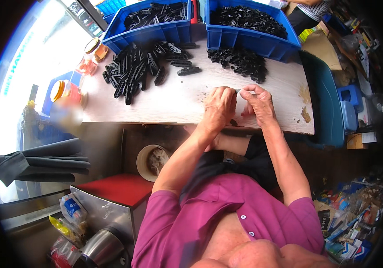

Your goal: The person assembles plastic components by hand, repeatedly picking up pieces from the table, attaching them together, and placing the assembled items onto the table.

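Observation:
My left hand (220,106) is closed, with its back turned up, over the front part of the pale table (173,105). Fingertips of my right hand (260,103) pinch close against it. A tiny greyish piece (237,90) shows between the two hands; its kind is too small to tell. Just below them, a small black part (233,122) lies at the table's front edge. Ahead of my hands is a heap of small black plastic parts (240,62). To the left spreads a pile of long black plastic pieces (131,71).
Two blue bins, one with long black pieces (144,35) and one with small parts (249,38), stand at the back. Lidded jars (68,93) sit on the left. A teal tub (327,107) adjoins the right edge; a bucket (141,163) stands below. Another person (305,15) is behind.

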`<control>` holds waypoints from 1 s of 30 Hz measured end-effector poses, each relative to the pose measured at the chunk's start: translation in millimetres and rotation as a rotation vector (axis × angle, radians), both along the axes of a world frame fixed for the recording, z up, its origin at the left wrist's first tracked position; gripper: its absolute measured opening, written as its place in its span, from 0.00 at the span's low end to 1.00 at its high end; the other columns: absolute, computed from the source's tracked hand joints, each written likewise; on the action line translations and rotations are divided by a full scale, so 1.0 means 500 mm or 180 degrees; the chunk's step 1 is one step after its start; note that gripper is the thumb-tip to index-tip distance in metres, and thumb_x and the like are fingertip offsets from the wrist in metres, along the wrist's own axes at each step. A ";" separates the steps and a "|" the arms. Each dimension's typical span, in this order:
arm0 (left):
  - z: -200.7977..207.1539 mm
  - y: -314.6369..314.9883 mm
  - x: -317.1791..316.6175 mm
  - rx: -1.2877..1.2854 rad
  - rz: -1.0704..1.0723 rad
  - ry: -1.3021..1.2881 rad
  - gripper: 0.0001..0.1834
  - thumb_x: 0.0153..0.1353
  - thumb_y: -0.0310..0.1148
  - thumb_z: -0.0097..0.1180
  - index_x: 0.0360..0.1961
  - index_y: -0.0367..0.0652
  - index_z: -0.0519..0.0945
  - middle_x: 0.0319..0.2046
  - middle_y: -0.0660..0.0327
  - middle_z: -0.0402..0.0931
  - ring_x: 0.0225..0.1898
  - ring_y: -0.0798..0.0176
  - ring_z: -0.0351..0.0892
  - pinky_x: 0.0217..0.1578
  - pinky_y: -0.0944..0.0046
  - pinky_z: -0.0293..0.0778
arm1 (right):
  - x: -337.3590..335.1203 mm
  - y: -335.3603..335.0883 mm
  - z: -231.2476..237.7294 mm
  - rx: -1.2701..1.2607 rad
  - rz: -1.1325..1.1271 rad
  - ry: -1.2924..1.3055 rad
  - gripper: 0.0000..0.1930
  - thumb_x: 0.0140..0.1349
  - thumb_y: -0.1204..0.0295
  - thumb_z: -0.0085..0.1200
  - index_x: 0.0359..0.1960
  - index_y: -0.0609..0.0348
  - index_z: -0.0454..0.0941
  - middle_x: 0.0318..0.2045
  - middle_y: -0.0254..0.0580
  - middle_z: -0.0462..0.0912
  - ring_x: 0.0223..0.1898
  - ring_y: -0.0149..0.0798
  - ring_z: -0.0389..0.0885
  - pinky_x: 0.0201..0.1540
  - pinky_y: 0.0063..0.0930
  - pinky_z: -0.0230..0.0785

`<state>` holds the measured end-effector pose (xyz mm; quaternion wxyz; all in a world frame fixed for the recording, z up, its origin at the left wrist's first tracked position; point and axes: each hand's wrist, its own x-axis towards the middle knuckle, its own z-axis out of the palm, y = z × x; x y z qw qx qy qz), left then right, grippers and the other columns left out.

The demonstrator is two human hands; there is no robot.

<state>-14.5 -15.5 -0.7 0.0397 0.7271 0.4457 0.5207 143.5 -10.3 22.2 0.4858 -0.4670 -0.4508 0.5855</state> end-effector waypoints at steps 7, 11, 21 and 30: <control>0.003 -0.001 -0.010 -0.0225 -0.0194 -0.0080 0.13 0.51 0.22 0.63 0.38 0.42 0.77 0.32 0.56 0.78 0.35 0.49 0.78 0.36 0.55 0.74 | -0.012 0.002 -0.004 0.0114 -0.0120 -0.0142 0.08 0.59 0.67 0.62 0.31 0.57 0.79 0.15 0.25 0.71 0.11 0.21 0.61 0.14 0.20 0.64; 0.035 0.016 -0.048 -0.0044 0.0357 -0.0325 0.19 0.49 0.24 0.66 0.44 0.41 0.78 0.39 0.51 0.78 0.42 0.48 0.76 0.43 0.54 0.74 | -0.004 0.001 -0.017 0.0152 -0.0228 0.0215 0.08 0.59 0.68 0.61 0.32 0.59 0.78 0.12 0.27 0.69 0.09 0.24 0.64 0.14 0.22 0.65; 0.012 0.114 -0.196 -0.0901 0.1367 0.1050 0.16 0.53 0.35 0.63 0.43 0.43 0.80 0.42 0.54 0.78 0.48 0.47 0.73 0.51 0.52 0.69 | -0.003 -0.005 -0.018 0.0165 -0.0353 0.0354 0.09 0.60 0.68 0.61 0.34 0.61 0.77 0.09 0.30 0.68 0.09 0.29 0.70 0.15 0.24 0.67; -0.004 0.008 -0.063 -0.2308 -0.0992 -0.3028 0.10 0.58 0.24 0.59 0.41 0.38 0.76 0.29 0.62 0.78 0.25 0.71 0.77 0.26 0.72 0.74 | 0.001 -0.006 -0.017 0.0256 -0.0469 0.0729 0.09 0.60 0.66 0.61 0.35 0.57 0.79 0.11 0.31 0.68 0.15 0.30 0.73 0.19 0.33 0.78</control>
